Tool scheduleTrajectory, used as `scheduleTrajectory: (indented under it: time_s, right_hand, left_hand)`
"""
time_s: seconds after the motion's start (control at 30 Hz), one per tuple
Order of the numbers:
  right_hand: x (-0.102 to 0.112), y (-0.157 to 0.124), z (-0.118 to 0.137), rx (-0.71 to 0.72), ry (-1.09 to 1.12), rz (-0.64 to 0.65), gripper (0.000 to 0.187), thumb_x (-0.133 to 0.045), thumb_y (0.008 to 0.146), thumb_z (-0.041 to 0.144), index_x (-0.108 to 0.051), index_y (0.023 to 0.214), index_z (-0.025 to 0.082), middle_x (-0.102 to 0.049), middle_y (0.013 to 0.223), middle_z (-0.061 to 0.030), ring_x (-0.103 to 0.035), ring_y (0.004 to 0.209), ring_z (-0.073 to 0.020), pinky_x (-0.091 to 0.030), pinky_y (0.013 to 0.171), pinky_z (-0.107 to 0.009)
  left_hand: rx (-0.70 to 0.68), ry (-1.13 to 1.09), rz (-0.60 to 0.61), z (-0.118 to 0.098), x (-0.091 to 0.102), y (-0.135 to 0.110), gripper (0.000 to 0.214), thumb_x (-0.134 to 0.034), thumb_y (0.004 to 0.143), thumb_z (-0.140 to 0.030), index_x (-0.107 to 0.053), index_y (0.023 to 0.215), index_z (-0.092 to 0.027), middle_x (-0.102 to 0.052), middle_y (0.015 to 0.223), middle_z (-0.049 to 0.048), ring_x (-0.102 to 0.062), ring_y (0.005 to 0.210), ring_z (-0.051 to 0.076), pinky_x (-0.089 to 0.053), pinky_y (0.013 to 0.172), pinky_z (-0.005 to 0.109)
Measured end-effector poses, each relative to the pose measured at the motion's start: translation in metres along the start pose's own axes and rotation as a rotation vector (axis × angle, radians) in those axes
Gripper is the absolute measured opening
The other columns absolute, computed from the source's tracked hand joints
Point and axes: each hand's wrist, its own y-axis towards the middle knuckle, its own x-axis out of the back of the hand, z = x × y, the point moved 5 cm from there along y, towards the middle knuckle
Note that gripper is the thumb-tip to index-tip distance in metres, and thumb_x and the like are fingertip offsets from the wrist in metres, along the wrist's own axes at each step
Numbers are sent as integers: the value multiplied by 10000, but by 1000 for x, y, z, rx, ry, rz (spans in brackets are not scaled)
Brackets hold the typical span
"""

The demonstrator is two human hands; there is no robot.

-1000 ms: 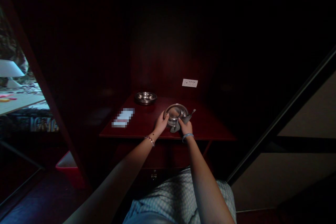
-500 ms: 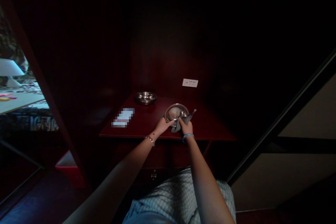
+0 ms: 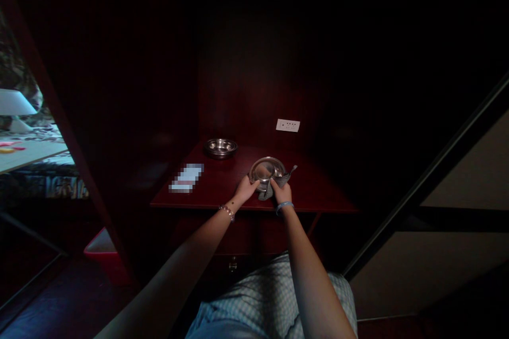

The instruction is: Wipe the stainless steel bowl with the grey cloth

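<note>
The left hand [image 3: 246, 188] pinches the near rim of a tilted metal dish [image 3: 267, 169], while the right hand [image 3: 280, 192] is closed on a grey cloth [image 3: 278, 183] pressed against the dish, above the dark red table [image 3: 318, 190]. A second dish [image 3: 220, 147] sits well apart, behind.

Beaded bracelet [image 3: 227, 212], blue wristband [image 3: 284, 205], pale checked clothing [image 3: 270, 296].

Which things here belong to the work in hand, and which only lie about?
In use: left hand on steel dish; right hand with grey cloth.
Lying about: second dish, white card, wall socket, red bin.
</note>
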Motion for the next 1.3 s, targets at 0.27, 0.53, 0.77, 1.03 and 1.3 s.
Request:
scheduleTrajectory:
  time_s: [0.27,0.53,0.77,1.03,1.3]
  right_hand:
    - [-1,1,1,20,10,14,383,-646,664,443,-678,890,135,-715,936,-110,-659,907,-267,-504,804,-345]
    - [-1,1,1,12,17,5,369,-633,668,440,-672,880,141,-714,931,-108,-658,916,-265,-501,812,-345]
    - [1,0,1,5,-4,0,370,-636,663,443,-677,872,140,-719,912,-107,-664,897,-264,-503,795,-338]
    - [1,2,1,-2,-34,-7,372,-628,670,436,-680,881,134,-715,935,-118,-657,923,-271,-501,807,-349]
    - [1,-2,7,-10,-19,2,370,-630,671,430,-676,889,134,-713,949,-114,-658,917,-262,-495,810,-335]
  left_hand:
    - [-72,-108,-79,-5,5,2,219,-559,782,-220,-603,984,-145,-681,948,80,-628,858,178,-474,807,289]
    - [-40,-81,-69,0,4,2,225,-553,803,-313,-620,941,-147,-694,944,88,-639,876,195,-478,812,300]
    - [-74,-80,69,-2,-4,0,323,-671,705,-243,-632,1006,-130,-692,1028,111,-646,937,206,-483,860,324]
    - [-63,9,86,-4,-3,-1,301,-679,678,-174,-638,972,-125,-701,1003,110,-650,915,216,-494,842,329]
    - [-43,9,-5,-1,1,0,213,-577,752,-177,-613,956,-124,-696,950,104,-647,866,203,-497,796,316]
